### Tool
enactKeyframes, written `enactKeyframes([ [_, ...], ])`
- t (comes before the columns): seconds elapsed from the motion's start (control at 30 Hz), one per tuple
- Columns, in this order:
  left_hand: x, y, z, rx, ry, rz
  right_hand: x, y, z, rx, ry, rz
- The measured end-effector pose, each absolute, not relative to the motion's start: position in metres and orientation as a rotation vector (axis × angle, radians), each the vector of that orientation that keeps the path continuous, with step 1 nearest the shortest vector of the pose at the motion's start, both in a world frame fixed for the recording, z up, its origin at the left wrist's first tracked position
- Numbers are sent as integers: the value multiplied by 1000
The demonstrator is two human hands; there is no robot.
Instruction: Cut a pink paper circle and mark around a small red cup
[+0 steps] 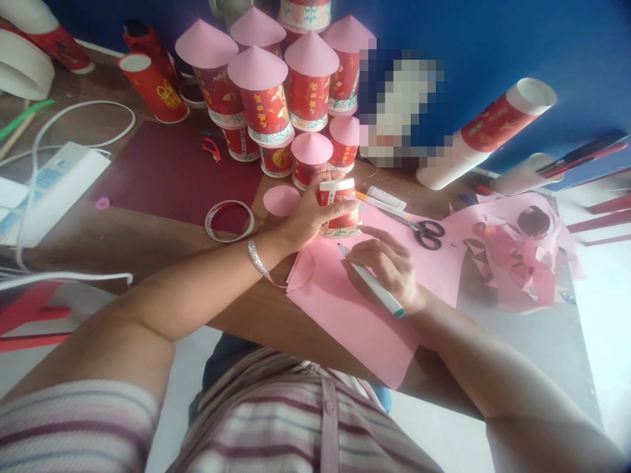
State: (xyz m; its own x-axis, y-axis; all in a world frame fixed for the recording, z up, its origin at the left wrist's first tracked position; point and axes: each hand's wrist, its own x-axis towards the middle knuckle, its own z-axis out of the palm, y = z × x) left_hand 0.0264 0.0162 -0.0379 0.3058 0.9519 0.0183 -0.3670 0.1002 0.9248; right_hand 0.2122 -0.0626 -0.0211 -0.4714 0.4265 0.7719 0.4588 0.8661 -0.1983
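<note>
My left hand (pixel 309 213) grips a red and white paper cup (pixel 338 207), pressed upside down on a pink paper sheet (pixel 359 309). My right hand (pixel 387 266) holds a white marker (pixel 371 281) with a teal end, its tip on the sheet right beside the cup's rim. A cut-out pink paper circle (pixel 281 200) lies just left of the cup.
Stacked red cups with pink cone tops (pixel 276 98) stand at the back. Scissors (pixel 419 230) lie right of the cup. A cut cup ring (pixel 229 221), a dark red sheet (pixel 172 174), a power strip (pixel 52 190) with cables, rolled cup stacks (pixel 488 128) and pink scraps (pixel 517 253) surround the work.
</note>
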Motion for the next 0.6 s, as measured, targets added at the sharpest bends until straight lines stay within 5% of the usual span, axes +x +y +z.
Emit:
enactKeyframes([
  [0.6,28,18,-33,1059,672,1061,213,-63,-23,-616,-2161,49],
])
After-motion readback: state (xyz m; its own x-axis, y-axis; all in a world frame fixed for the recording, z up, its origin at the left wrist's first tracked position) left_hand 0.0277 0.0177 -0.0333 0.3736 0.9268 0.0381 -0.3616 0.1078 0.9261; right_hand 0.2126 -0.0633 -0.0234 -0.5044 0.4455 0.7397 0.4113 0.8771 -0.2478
